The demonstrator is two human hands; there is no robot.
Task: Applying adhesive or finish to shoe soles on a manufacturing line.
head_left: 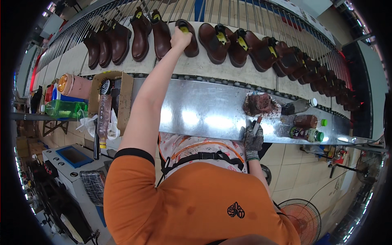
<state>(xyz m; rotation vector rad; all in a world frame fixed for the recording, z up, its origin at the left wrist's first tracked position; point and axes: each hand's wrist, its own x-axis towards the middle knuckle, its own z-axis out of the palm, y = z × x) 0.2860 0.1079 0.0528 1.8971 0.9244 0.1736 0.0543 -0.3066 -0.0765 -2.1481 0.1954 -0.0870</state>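
At the top centre of the frame my left hand (181, 37) is closed around the top of a brown boot (188, 38) standing on the conveyor belt (179, 65), in a row of like boots. Low and right of centre, my gloved right hand (253, 141) pinches a small brush (257, 125) just below the stained rag (261, 104) on the metal bench (204, 110). I judge the work on this boot hardly begun: it has not yet left the belt.

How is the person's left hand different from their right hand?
The bare left hand stretches far forward and grips a dark brown leather boot on the conveyor; the right hand stays close to the body at the shiny metal bench. The left hand wears no glove, while the right hand wears a stained grey knitted glove. The right hand holds a small brush-like tool, not a boot. Both hands are closed around something.
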